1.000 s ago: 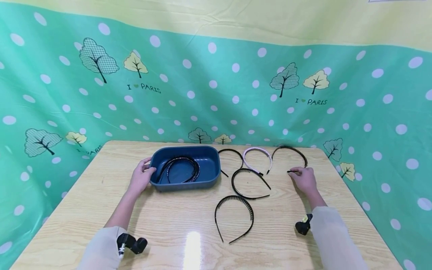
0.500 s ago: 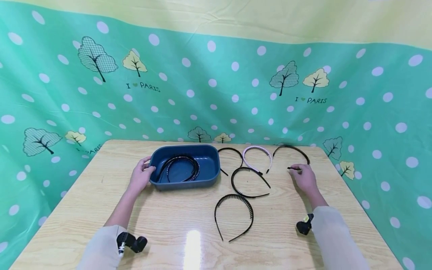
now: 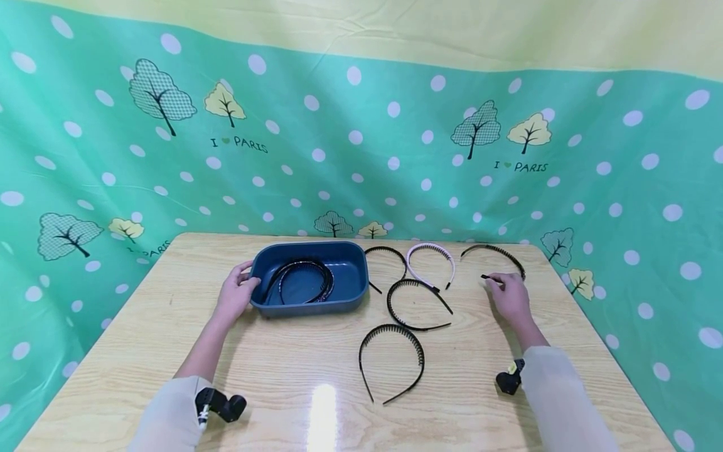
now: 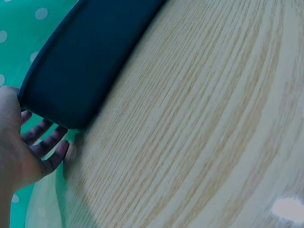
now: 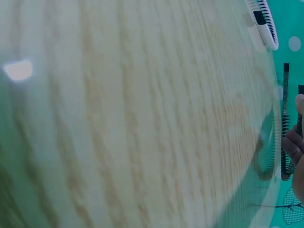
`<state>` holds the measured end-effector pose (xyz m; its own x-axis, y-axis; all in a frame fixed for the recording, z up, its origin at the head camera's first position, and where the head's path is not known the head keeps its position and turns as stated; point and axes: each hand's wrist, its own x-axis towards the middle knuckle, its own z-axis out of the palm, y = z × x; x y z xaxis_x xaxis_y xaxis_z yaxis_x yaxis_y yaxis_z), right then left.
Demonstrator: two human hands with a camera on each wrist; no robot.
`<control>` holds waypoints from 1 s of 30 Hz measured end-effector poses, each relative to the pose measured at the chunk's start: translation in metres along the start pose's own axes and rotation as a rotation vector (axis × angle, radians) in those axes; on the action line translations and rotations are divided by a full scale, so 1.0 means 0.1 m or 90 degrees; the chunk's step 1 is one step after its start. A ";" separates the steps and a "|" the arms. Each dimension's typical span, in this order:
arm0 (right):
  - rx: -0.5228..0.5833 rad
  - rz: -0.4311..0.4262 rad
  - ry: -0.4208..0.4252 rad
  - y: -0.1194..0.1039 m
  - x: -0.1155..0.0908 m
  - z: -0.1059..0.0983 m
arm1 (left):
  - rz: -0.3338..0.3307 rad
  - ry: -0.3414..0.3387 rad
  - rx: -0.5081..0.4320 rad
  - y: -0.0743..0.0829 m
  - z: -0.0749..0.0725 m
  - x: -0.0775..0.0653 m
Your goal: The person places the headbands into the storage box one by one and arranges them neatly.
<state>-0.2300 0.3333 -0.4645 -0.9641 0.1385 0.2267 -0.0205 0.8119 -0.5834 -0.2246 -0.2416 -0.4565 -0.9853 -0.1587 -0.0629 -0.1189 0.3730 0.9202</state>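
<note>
At the left end of a blue plastic bin (image 3: 316, 309), my left hand (image 3: 234, 296) holds the rim, thumb on top and fingers along the outside. The left wrist view shows those fingers (image 4: 45, 137) spread at the end wall. Several dark headbands (image 3: 329, 284) lie inside the bin. My right hand (image 3: 511, 302) pinches one end of a dark toothed headband (image 3: 510, 256) at the back right. Its arch is tipped toward the cloth, and part is hidden behind the hand. In the right wrist view that headband (image 5: 285, 95) shows at the right edge beside the fingertips.
Right of the bin lie a black headband (image 3: 405, 260) and a lavender headband (image 3: 411, 270). Nearer the front are a second black headband (image 3: 390, 304) and a third black one (image 3: 361, 358). A dotted green cloth (image 3: 361, 157) hangs behind the wooden table (image 3: 271, 389).
The headband in my right hand has shifted slightly right, opening a gap to the lavender headband. My left hand and the bin stay put.
</note>
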 end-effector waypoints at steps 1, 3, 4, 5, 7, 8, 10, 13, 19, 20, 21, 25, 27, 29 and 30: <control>0.005 0.002 0.005 0.00 0.00 0.00 | 0.001 0.001 0.001 0.00 0.00 0.00; 0.014 0.001 0.017 -0.01 0.00 0.00 | 0.001 0.001 0.002 0.00 0.00 0.00; 0.017 -0.002 0.023 -0.02 0.00 0.00 | 0.002 0.001 0.003 0.00 0.00 0.00; 0.020 -0.006 0.028 -0.03 0.01 -0.01 | 0.003 -0.001 0.004 0.00 0.00 0.00; 0.020 -0.013 0.034 -0.04 0.01 -0.01 | 0.003 -0.003 0.005 0.01 0.00 -0.01; 0.018 -0.016 0.036 -0.04 0.02 -0.02 | 0.002 -0.004 0.005 0.01 0.00 -0.01; 0.011 -0.023 0.036 -0.05 0.02 -0.02 | 0.002 -0.004 0.005 0.00 0.00 -0.01; 0.003 -0.032 0.031 -0.06 0.03 -0.04 | -0.002 -0.003 0.006 0.01 0.00 -0.01; -0.009 -0.042 0.015 -0.10 0.01 -0.09 | -0.004 -0.002 0.004 0.00 0.00 -0.01; -0.010 -0.040 0.012 -0.11 0.01 -0.10 | -0.003 -0.002 0.003 0.00 0.00 -0.01; -0.008 -0.040 0.010 -0.11 0.00 -0.11 | 0.000 -0.003 0.005 0.00 0.00 -0.01; -0.010 -0.049 0.002 -0.14 -0.02 -0.14 | 0.005 -0.001 0.007 0.01 0.00 -0.01; -0.009 -0.056 0.001 -0.16 -0.03 -0.16 | 0.006 -0.002 0.008 0.01 0.00 -0.01; -0.010 -0.064 0.001 -0.18 -0.04 -0.17 | 0.008 -0.004 0.006 0.01 0.00 -0.01; -0.009 -0.067 0.001 -0.20 -0.04 -0.18 | 0.008 -0.005 0.006 0.01 0.00 -0.01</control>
<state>-0.2210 0.3269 -0.4402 -0.9563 0.0534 0.2875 -0.1176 0.8299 -0.5454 -0.2235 -0.2413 -0.4553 -0.9877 -0.1468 -0.0537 -0.1069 0.3839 0.9172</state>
